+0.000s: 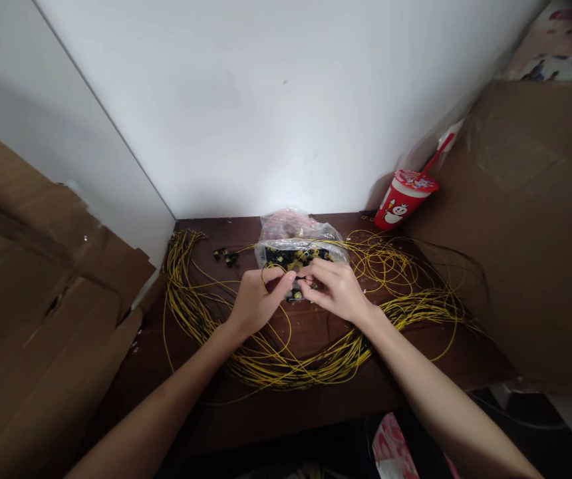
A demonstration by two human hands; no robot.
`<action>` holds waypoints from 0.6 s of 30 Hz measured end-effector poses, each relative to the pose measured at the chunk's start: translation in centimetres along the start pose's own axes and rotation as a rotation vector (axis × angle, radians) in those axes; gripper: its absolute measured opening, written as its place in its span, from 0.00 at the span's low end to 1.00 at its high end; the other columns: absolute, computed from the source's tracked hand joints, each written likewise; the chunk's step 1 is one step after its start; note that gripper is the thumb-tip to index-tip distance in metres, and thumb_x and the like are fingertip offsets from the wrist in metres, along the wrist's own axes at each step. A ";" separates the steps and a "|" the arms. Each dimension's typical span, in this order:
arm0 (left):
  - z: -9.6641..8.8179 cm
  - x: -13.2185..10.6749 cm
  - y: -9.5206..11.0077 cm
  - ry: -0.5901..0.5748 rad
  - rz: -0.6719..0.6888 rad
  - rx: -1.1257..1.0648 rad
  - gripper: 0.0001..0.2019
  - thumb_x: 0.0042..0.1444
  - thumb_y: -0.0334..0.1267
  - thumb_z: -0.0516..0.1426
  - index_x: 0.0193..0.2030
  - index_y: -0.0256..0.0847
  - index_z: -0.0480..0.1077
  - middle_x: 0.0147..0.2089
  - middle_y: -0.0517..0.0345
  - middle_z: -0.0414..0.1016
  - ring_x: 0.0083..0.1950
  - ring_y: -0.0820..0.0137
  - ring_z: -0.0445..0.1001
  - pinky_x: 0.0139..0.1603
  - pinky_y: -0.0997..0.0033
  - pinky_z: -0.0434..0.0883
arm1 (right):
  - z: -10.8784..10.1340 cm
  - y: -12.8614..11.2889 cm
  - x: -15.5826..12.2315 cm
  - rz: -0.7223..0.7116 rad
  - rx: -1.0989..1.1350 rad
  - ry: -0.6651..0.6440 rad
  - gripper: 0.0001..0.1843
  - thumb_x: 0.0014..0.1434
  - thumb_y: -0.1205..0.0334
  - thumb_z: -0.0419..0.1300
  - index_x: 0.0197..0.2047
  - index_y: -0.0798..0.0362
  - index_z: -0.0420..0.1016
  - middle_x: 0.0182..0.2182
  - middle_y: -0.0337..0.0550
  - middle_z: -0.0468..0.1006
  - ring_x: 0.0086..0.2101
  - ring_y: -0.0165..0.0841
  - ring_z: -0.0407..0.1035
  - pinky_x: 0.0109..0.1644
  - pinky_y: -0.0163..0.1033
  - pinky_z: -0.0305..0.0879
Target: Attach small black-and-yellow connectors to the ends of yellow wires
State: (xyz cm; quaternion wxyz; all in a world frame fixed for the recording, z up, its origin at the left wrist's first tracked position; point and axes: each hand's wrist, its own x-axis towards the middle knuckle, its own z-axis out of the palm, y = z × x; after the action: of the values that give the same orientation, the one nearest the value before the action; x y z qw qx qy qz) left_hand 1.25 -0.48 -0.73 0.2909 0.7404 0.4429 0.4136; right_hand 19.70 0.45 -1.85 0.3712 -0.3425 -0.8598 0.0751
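Observation:
My left hand (259, 299) is closed in a pinch on a thin yellow wire (290, 326), which loops down from the fingers. My right hand (334, 285) meets it fingertip to fingertip, pinching a small black piece (300, 278) at the wire's end. Its exact kind is too small to make out. Just behind the hands, a clear plastic bag (266, 245) lies open with many small black and yellow parts (286, 257) in it. A large bundle of yellow wires (290, 376) curves around in front, passing under both forearms.
A few loose black parts (226, 257) lie left of the bag. More yellow wire (390, 263) is coiled loosely at right. A red cup (400, 203) with a straw stands by the white wall (266, 120). Cardboard boxes (31, 319) flank the brown table (306, 332).

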 end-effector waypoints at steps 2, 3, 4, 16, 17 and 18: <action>0.1 -0.1 0.1 0.004 0.011 0.009 0.19 0.60 0.39 0.52 0.18 0.37 0.67 0.17 0.62 0.66 0.21 0.77 0.63 0.25 0.75 0.59 | 0.1 -0.1 0.0 0.002 0.002 -0.010 0.10 0.63 0.60 0.54 0.39 0.55 0.74 0.28 0.40 0.73 0.28 0.28 0.67 0.31 0.34 0.63; 0.2 -0.1 0.1 0.009 0.011 0.012 0.19 0.59 0.38 0.52 0.18 0.37 0.67 0.17 0.62 0.66 0.21 0.77 0.63 0.25 0.75 0.59 | 0.1 -0.1 0.0 0.008 0.001 -0.006 0.10 0.63 0.60 0.54 0.39 0.55 0.74 0.28 0.40 0.72 0.28 0.28 0.67 0.32 0.34 0.63; 0.2 -0.2 0.1 0.016 0.010 0.013 0.19 0.59 0.37 0.52 0.17 0.37 0.67 0.16 0.62 0.66 0.20 0.77 0.63 0.24 0.75 0.59 | 0.1 0.0 0.0 0.017 -0.002 0.000 0.10 0.62 0.59 0.54 0.39 0.54 0.74 0.27 0.40 0.72 0.28 0.28 0.67 0.32 0.34 0.63; 0.0 0.0 0.1 0.053 -0.068 -0.089 0.19 0.58 0.38 0.52 0.16 0.37 0.67 0.15 0.62 0.63 0.19 0.77 0.61 0.22 0.76 0.59 | -0.9 0.8 0.1 0.106 -0.058 0.091 0.08 0.60 0.62 0.54 0.37 0.54 0.74 0.26 0.39 0.73 0.27 0.29 0.67 0.32 0.35 0.64; 0.0 0.0 0.0 0.030 -0.069 -0.094 0.18 0.58 0.39 0.52 0.18 0.37 0.68 0.15 0.62 0.64 0.20 0.77 0.62 0.23 0.76 0.59 | -0.8 0.6 0.1 0.083 -0.048 0.075 0.08 0.61 0.62 0.54 0.38 0.54 0.74 0.26 0.39 0.73 0.27 0.29 0.67 0.32 0.35 0.64; 0.1 0.0 0.0 0.008 -0.065 -0.093 0.18 0.59 0.41 0.52 0.19 0.37 0.69 0.16 0.62 0.64 0.20 0.76 0.62 0.23 0.76 0.59 | -0.7 0.5 0.0 0.059 -0.039 0.055 0.09 0.61 0.62 0.54 0.38 0.54 0.74 0.27 0.39 0.73 0.27 0.28 0.67 0.32 0.35 0.64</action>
State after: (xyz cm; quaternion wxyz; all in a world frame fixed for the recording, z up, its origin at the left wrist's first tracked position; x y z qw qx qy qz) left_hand 1.30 -0.49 -0.82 0.3364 0.7098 0.4480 0.4270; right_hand 20.41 0.73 -1.54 0.3857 -0.3768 -0.8400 0.0597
